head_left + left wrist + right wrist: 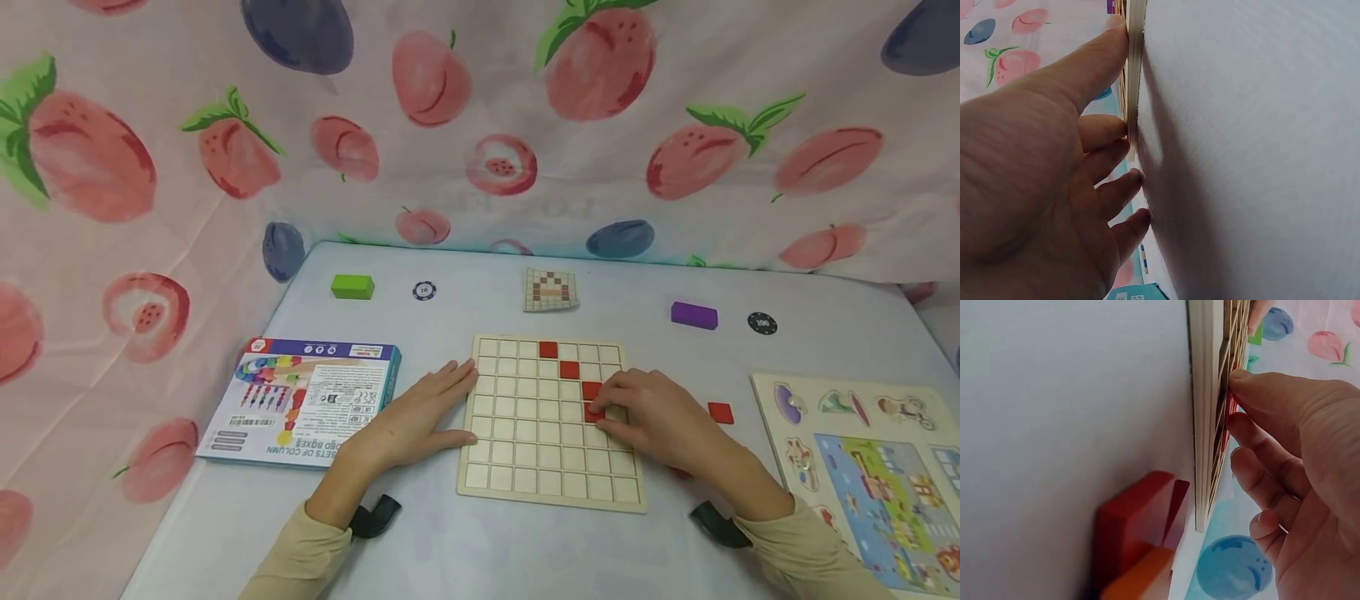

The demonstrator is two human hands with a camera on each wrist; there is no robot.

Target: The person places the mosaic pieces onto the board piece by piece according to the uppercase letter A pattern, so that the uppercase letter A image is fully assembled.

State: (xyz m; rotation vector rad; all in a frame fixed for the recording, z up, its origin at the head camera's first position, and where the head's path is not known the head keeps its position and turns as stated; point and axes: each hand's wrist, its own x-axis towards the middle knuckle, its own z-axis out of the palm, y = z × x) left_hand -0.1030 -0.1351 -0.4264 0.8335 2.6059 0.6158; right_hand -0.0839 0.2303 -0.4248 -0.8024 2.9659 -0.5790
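A wooden grid board [517, 458] lies on the white table, its square cells framed by thin ridges. Red square tiles [569, 370] fill several cells in a diagonal that steps down to the right. At the lowest of them, my right hand [660, 417] pinches a red tile [592, 414] between thumb and fingertips, low in its cell. Fingers and thumb spread, my left hand [412, 417] touches the board's left edge; the left wrist view shows the thumb [1107, 56] against that edge. One loose red tile [721, 413] lies right of the right hand.
Behind the board stands a small pattern card [551, 292]. Green [352, 287] and purple [694, 315] blocks and two poker chips [424, 290] lie at the back. A toy box [300, 400] is left, a picture puzzle board [862, 483] right. Red and orange pieces [1135, 531] sit near the right wrist.
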